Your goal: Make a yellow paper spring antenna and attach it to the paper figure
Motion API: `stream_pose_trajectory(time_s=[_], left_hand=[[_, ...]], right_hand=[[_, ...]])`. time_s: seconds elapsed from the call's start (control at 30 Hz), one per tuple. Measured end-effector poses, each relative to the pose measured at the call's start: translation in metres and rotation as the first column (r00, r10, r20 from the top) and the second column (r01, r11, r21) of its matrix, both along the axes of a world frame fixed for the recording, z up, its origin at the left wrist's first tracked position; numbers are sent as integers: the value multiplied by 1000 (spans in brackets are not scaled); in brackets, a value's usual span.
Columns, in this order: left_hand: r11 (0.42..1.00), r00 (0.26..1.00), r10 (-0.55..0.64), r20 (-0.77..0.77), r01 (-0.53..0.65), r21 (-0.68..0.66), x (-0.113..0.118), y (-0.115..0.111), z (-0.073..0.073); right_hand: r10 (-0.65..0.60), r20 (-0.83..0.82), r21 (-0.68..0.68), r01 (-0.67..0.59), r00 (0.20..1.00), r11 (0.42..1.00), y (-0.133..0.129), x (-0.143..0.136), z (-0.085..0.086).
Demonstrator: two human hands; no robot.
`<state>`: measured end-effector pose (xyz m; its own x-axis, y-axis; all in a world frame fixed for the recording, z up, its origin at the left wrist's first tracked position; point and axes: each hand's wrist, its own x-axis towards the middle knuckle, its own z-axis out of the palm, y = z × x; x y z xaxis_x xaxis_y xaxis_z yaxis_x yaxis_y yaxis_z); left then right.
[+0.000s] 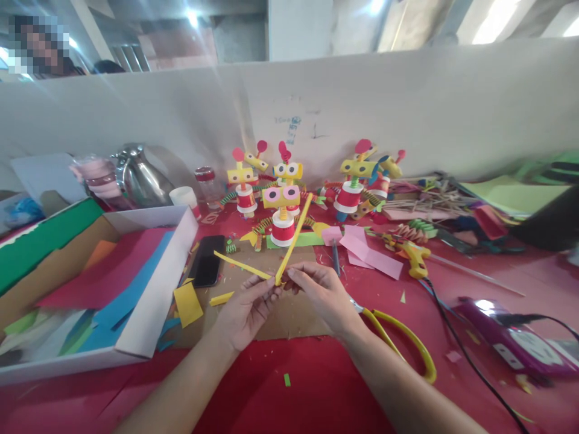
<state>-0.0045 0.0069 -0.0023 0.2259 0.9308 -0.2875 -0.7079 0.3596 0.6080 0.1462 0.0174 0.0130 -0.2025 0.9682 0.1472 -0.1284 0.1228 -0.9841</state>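
Two narrow yellow paper strips (295,242) meet in a V between my hands, one arm pointing up to the right and the other to the left. My left hand (249,307) pinches them at the joint. Close beside it, my right hand (322,294) has its thumb and fingers closed at the same corner. Beneath lies a piece of brown cardboard (289,322). Just beyond the strips stands a paper-cup figure (283,228) with a yellow tube head and pink eyes. Yellow-handled scissors (407,337) lie by my right forearm, partly hidden under it.
Left are a box of coloured paper (149,289), a phone (208,262) and a yellow paper piece (189,304). More cup figures (350,196) stand behind. Right are pink paper pieces (373,256), a yellow glue gun (415,260) with a trailing cord and a purple device (511,337).
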Motion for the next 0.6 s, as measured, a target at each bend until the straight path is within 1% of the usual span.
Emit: stream_pose_trajectory(time_s=[0.1, 0.2, 0.3, 0.4, 0.5, 0.6], left_hand=[[998, 999, 34, 19, -35, 46, 1, -1, 1], [995, 998, 60, 22, -62, 83, 1, -1, 0], [992, 997, 69, 43, -73, 102, 1, -2, -4], [990, 993, 92, 69, -98, 98, 2, -2, -7], [987, 991, 128, 40, -131, 97, 4, -3, -7], [973, 981, 176, -79, -161, 165, 5, -5, -5]], right_hand=[[-21, 33, 56, 19, 999, 998, -5, -1, 2], [-45, 93, 158, 30, 995, 987, -11, -3, 3], [-115, 193, 279, 58, 974, 959, -14, -5, 1], [-191, 268, 361, 85, 944, 929, -12, -7, -3], [-199, 287, 377, 81, 937, 922, -9, -7, -6], [-154, 235, 305, 78, 960, 949, -7, -5, -6]])
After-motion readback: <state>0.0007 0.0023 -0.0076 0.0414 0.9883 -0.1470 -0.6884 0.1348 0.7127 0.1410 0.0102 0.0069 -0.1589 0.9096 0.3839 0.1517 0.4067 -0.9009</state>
